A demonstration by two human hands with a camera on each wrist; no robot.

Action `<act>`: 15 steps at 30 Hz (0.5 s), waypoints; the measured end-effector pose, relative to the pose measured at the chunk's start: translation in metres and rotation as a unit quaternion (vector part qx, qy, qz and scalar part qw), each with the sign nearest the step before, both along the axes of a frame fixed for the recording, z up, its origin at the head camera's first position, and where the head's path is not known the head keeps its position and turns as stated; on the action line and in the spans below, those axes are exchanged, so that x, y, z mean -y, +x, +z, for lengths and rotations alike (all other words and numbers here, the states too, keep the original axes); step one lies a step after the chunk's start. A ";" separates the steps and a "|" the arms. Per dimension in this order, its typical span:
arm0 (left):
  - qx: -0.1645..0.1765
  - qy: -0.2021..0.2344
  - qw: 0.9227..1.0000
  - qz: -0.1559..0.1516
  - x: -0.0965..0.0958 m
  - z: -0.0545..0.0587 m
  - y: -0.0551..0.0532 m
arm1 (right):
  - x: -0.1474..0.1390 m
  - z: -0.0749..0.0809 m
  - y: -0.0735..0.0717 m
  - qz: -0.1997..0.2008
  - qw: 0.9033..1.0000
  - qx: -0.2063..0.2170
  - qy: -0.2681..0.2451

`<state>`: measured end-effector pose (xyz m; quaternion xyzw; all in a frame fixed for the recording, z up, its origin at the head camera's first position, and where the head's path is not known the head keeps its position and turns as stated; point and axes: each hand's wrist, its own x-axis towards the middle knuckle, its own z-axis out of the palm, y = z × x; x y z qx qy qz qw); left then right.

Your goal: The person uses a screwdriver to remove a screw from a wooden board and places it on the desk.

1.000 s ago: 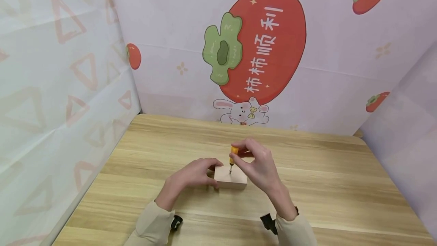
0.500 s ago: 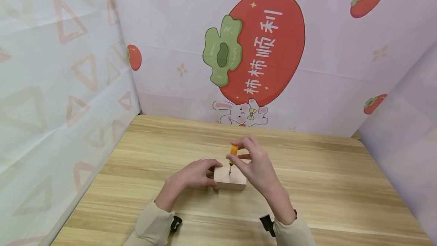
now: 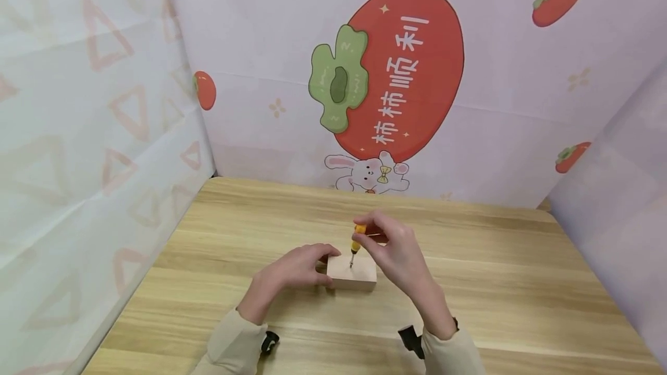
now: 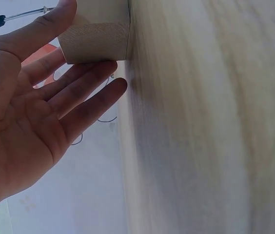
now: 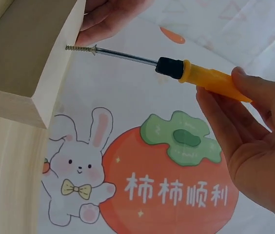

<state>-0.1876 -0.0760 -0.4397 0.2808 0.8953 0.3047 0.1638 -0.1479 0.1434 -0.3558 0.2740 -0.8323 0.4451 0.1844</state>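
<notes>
A pale wooden block (image 3: 359, 274) lies on the wood-grain table, its left end gripped between the thumb and fingers of my left hand (image 3: 297, 265). My right hand (image 3: 398, 253) pinches the yellow handle of a screwdriver (image 3: 356, 242) from the right. In the right wrist view the screwdriver (image 5: 210, 80) has a black collar and a thin metal shaft. Its tip meets the head of a screw (image 5: 81, 48), whose threaded length stands out of the block's (image 5: 54, 68) top face. The left wrist view shows the block's end (image 4: 96, 44) against my thumb and fingers.
The wood-grain table (image 3: 500, 282) stretches out around the block. Behind it hangs a backdrop (image 3: 250, 132) printed with persimmons and a rabbit, and a patterned cloth wall (image 3: 104, 132) rises on the left.
My right fingers have shifted on the screwdriver handle, and the handle now leans slightly more to the right. The left hand and the block keep their place.
</notes>
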 end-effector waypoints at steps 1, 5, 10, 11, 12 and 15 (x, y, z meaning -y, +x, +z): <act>-0.002 -0.002 1.000 -0.001 0.000 0.000 0.000 | -0.001 0.001 0.000 0.013 1.000 0.009 0.001; -0.014 -0.014 1.000 -0.003 -0.001 -0.002 0.001 | -0.007 0.001 -0.001 0.061 0.997 0.041 0.005; -0.020 -0.018 1.000 0.000 -0.001 -0.004 0.000 | -0.007 -0.004 -0.003 0.078 0.996 0.052 -0.010; -0.021 -0.017 1.000 0.000 -0.001 -0.004 0.000 | -0.006 -0.007 -0.003 0.075 0.996 0.046 -0.015; -0.021 -0.017 1.000 0.000 -0.001 -0.004 0.000 | -0.004 -0.009 -0.003 0.070 0.997 0.038 -0.019; -0.020 -0.015 1.000 0.000 -0.001 -0.005 0.000 | 0.001 -0.014 -0.004 0.045 0.999 0.008 -0.028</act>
